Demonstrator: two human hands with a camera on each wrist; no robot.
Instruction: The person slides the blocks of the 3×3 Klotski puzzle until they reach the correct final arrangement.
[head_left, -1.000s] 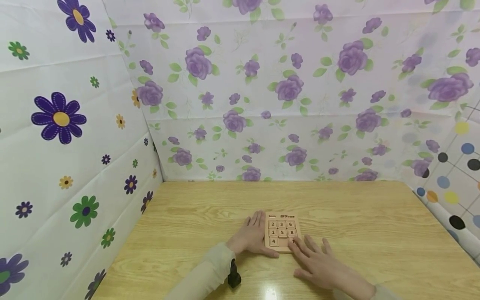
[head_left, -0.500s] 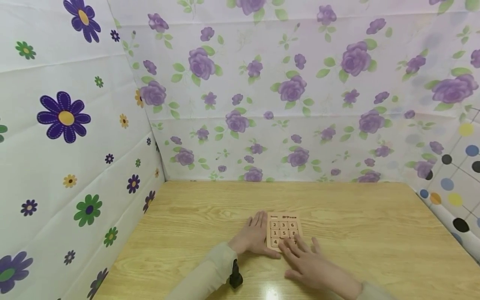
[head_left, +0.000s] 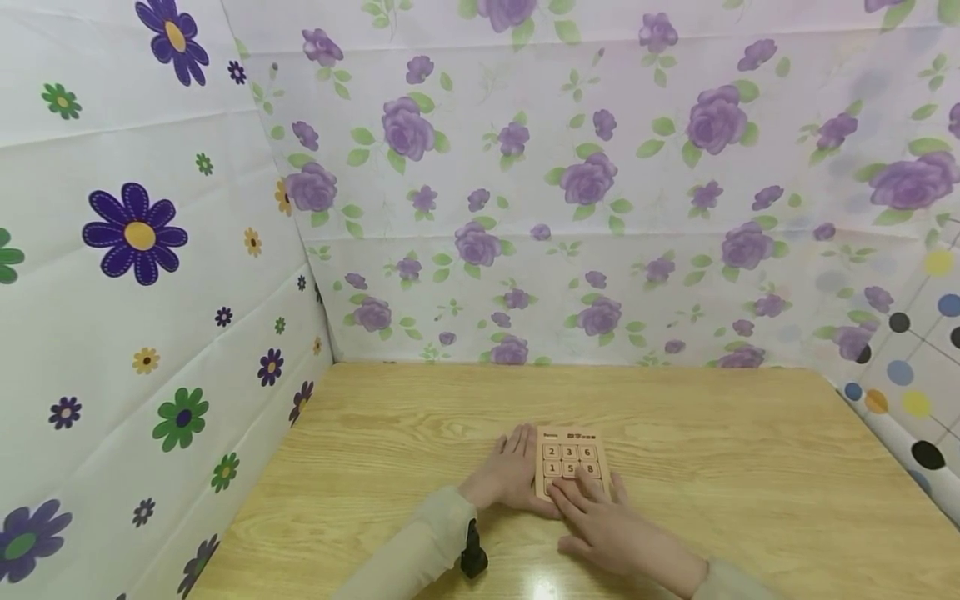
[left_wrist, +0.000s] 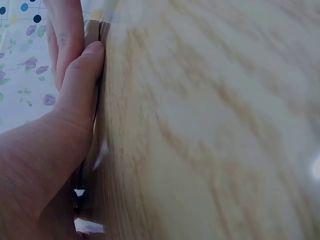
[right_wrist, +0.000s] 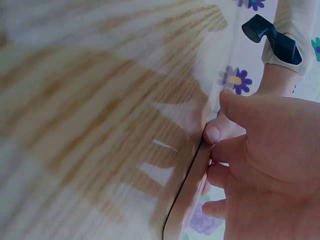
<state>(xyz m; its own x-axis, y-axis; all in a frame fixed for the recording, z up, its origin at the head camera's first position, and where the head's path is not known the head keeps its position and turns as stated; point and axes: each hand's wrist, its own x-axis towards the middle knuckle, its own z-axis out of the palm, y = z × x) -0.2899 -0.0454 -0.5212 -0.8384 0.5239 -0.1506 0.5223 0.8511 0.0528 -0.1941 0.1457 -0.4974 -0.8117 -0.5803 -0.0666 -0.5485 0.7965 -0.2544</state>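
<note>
A wooden sliding number puzzle (head_left: 558, 437) lies flat on the table, its top rows reading 2, 3, 6 and 1, 5, 8. My left hand (head_left: 510, 477) rests along the board's left side with straight fingers, the thumb lying along the near edge. Extended fingers of my right hand (head_left: 611, 532) touch the bottom row, which they mostly hide. In the left wrist view, the left thumb (left_wrist: 80, 82) lies against the puzzle's side. From the right wrist, the board's edge (right_wrist: 187, 200) shows under the right fingertips, close to the left thumb (right_wrist: 212, 134).
The wood-grain table (head_left: 405, 417) stretches around the board. Floral cloth (head_left: 465, 167) hangs behind it, with a flowered cloth (head_left: 195, 250) at left and a dotted one (head_left: 922, 358) at right. A black device (head_left: 473, 554) is strapped to the left wrist.
My right hand has slid left along the bottom row, from the 7 tile towards the 4 tile, which it now covers. The left hand stays at the board's side. The head view has shifted slightly.
</note>
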